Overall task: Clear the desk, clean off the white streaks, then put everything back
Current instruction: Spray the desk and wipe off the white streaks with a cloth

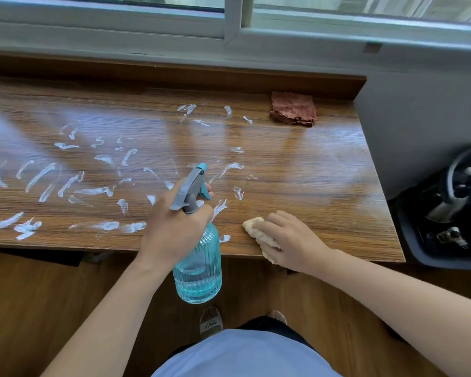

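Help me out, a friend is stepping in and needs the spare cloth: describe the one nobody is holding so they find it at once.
Start at the wooden desk under the window and follow it to its far right corner, by the raised back edge. The folded cloth lies there, away from both hands. It is reddish-brown, unlike the pale yellow cloth under the right hand at the near edge.

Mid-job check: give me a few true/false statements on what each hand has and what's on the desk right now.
1. The left hand grips the spray bottle. True.
2. The right hand holds the brown cloth. False: it rests on a yellow cloth; the brown cloth lies apart near the back edge.
3. The white streaks are already wiped off. False: many remain on the desk.
4. The bottle holds blue liquid. True.
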Action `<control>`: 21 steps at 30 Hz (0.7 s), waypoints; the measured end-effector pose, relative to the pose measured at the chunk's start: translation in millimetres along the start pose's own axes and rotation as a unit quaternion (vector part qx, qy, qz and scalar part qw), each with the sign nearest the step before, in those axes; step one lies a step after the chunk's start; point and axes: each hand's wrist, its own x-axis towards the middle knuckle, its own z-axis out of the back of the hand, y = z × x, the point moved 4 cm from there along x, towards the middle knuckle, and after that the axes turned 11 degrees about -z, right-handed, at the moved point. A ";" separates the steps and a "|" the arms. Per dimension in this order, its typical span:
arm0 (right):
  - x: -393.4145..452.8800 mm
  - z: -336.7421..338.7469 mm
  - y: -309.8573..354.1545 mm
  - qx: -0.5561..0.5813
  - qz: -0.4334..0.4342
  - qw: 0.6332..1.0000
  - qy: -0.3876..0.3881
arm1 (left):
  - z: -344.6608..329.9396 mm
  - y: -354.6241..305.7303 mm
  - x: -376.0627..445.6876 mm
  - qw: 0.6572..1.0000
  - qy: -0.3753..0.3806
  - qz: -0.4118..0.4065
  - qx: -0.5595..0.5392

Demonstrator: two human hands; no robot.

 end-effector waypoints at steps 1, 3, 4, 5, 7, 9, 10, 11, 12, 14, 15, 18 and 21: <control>6.6 0.7 -7.1 -0.014 -0.002 1.000 -0.009 | 0.4 -0.3 -0.5 1.000 0.002 0.001 -0.003; 36.8 5.4 -24.8 -0.022 -0.051 0.998 -0.039 | 0.7 -1.4 -0.2 1.000 0.008 0.000 -0.004; 57.7 11.3 -35.1 -0.014 -0.093 0.993 -0.066 | 0.4 -1.3 0.5 1.000 0.013 0.001 -0.002; 78.8 17.2 -46.3 -0.011 -0.149 0.985 -0.084 | 0.3 -1.2 1.2 1.000 0.017 0.004 0.000; 111.9 21.1 -62.0 -0.013 -0.257 0.962 -0.091 | -0.4 -0.1 2.8 1.000 0.022 0.008 0.004; 123.0 18.9 -57.5 -0.014 -0.291 0.951 -0.100 | -1.1 3.2 5.0 1.000 0.025 0.009 0.009; 119.4 16.4 -50.5 -0.014 -0.280 0.955 -0.098 | -1.2 4.6 6.2 0.999 0.027 0.010 0.013; 109.3 14.1 -40.7 -0.008 -0.246 0.965 -0.088 | -1.3 5.6 7.4 0.999 0.029 0.011 0.017; 94.4 12.8 -28.8 0.003 -0.194 0.979 -0.067 | -1.1 6.6 8.7 0.999 0.030 0.011 0.019; 57.7 12.5 -7.5 0.021 -0.091 0.996 -0.002 | -0.9 7.1 11.2 0.999 0.031 0.009 0.017; 41.8 12.7 -1.2 0.017 -0.061 0.998 0.023 | -0.5 6.8 12.3 0.999 0.031 0.010 0.016; 35.6 17.3 -13.6 -0.007 -0.061 0.998 0.028 | 0.0 7.4 15.1 0.999 0.035 0.011 0.014; 83.0 21.9 -42.2 -0.015 -0.154 0.988 0.001 | 1.7 6.1 17.3 0.999 0.043 0.006 0.012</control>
